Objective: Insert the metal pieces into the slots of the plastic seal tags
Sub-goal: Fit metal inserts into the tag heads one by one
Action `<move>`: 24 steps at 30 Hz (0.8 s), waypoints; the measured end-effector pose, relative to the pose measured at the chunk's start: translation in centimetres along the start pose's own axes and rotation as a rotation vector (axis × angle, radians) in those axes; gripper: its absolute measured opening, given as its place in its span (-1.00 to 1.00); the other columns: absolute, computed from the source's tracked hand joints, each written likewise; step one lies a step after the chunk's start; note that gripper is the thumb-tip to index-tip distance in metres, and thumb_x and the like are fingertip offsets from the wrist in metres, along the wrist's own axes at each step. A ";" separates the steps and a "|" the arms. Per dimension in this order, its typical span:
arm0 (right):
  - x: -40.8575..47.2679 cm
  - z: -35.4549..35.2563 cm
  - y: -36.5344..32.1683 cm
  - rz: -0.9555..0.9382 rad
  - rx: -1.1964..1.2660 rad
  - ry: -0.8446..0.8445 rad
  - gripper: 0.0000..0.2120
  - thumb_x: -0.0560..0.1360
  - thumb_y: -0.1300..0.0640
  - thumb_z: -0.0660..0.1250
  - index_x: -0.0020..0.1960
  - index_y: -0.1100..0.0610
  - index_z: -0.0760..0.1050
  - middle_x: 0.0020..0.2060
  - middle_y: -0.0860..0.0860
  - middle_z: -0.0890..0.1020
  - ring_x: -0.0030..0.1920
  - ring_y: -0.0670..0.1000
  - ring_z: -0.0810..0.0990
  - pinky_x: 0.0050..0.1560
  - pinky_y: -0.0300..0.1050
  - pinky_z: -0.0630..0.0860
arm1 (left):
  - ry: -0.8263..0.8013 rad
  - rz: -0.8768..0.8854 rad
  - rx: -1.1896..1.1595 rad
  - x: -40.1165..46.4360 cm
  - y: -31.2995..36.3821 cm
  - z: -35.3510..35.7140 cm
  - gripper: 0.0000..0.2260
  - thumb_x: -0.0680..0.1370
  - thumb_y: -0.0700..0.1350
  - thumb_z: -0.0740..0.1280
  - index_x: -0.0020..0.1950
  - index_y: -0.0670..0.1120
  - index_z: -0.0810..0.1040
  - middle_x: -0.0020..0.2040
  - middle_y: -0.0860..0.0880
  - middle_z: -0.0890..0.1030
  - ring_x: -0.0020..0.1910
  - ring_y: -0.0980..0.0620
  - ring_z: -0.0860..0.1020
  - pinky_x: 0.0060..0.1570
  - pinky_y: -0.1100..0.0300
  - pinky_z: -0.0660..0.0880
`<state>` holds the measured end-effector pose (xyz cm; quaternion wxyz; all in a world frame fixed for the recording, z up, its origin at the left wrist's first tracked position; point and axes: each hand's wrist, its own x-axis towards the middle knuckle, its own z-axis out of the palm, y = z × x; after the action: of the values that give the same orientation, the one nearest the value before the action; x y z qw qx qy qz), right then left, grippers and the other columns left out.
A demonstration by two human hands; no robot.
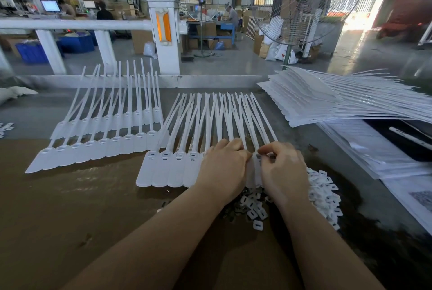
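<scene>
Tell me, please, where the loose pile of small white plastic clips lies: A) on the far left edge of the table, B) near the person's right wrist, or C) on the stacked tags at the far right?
B: the pile of small white clips lies heaped on the table just beside the right hand and its wrist.

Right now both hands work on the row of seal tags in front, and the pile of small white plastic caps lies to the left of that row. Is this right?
Not quite. The head view shows the pile of small white plastic caps to the right of the row of seal tags, near the right hand. The left hand and right hand do work on that row.
</scene>
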<state>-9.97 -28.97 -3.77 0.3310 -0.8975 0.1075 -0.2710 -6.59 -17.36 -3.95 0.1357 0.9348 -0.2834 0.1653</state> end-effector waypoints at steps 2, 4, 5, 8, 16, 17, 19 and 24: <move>0.0 0.0 0.0 -0.003 -0.002 0.000 -0.86 0.49 0.25 0.27 -0.05 0.12 0.60 0.01 0.05 0.57 0.08 0.07 0.44 0.12 -0.03 0.37 | -0.005 -0.023 -0.014 0.1 0.0 0.0 -0.71 0.59 -0.11 0.16 0.28 -0.01 0.51 0.15 0.02 0.46 0.12 0.02 0.38 0.19 0.05 0.37; 0.0 0.1 0.0 -0.003 -0.010 -0.003 -0.86 0.49 0.25 0.27 -0.05 0.12 0.59 0.01 0.05 0.57 0.08 0.07 0.44 0.11 -0.04 0.37 | -0.007 -0.032 -0.021 0.1 0.1 0.0 -0.71 0.59 -0.09 0.16 0.27 0.00 0.52 0.13 0.03 0.46 0.11 0.02 0.37 0.18 0.05 0.37; 0.0 0.1 0.0 -0.001 -0.014 -0.006 -0.86 0.49 0.24 0.27 -0.05 0.12 0.59 0.02 0.04 0.57 0.09 0.06 0.44 0.11 -0.05 0.37 | -0.006 -0.030 -0.022 0.0 0.1 0.0 -0.71 0.59 -0.08 0.16 0.27 0.00 0.52 0.12 0.03 0.46 0.10 0.02 0.37 0.17 0.06 0.37; 0.0 0.0 0.0 0.005 -0.021 -0.009 -0.86 0.49 0.23 0.27 -0.04 0.11 0.59 0.02 0.03 0.56 0.09 0.06 0.43 0.10 -0.09 0.34 | -0.010 -0.026 -0.044 -0.3 0.0 0.0 -0.71 0.61 -0.03 0.14 0.28 0.02 0.52 0.11 0.04 0.45 0.08 0.03 0.35 0.16 0.07 0.35; 0.0 0.0 -0.1 0.010 -0.035 -0.010 -0.86 0.49 0.23 0.27 -0.03 0.11 0.59 0.02 0.03 0.57 0.10 0.06 0.42 0.10 -0.08 0.33 | -0.022 -0.079 -0.254 -0.6 -0.3 -1.0 -0.75 0.59 -0.05 0.24 0.21 -0.01 0.59 0.08 0.07 0.51 0.12 0.08 0.43 0.17 0.17 0.37; 0.0 0.0 -0.1 0.010 -0.038 -0.013 -0.85 0.49 0.23 0.26 -0.03 0.11 0.59 0.02 0.04 0.57 0.10 0.07 0.42 0.11 -0.07 0.33 | -0.020 -0.087 -0.287 -0.7 -0.5 -1.2 -0.77 0.58 -0.07 0.27 0.19 -0.02 0.61 0.08 0.08 0.53 0.12 0.09 0.45 0.17 0.18 0.38; 0.0 -0.1 -0.2 0.014 -0.036 -0.019 -0.84 0.49 0.24 0.25 -0.02 0.11 0.59 0.02 0.04 0.57 0.11 0.08 0.42 0.12 -0.05 0.34 | -0.024 -0.103 -0.371 -0.8 -0.6 -1.5 -0.81 0.55 -0.13 0.32 0.12 -0.05 0.64 0.06 0.09 0.54 0.10 0.10 0.48 0.17 0.18 0.42; 0.1 -0.2 -0.4 0.036 0.019 0.032 -0.83 0.47 0.28 0.26 -0.05 0.11 0.59 0.01 0.03 0.59 0.10 0.07 0.45 0.15 0.06 0.36 | -0.098 -0.007 -0.399 -1.8 0.2 -2.7 -0.92 0.46 -0.07 0.43 -0.09 0.09 0.69 -0.11 0.25 0.45 0.07 0.14 0.44 0.21 0.03 0.35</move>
<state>-10.05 -28.83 -3.34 0.3427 -0.8877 0.1265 -0.2801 -8.73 -15.76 -2.18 0.3048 0.8973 -0.3137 0.0598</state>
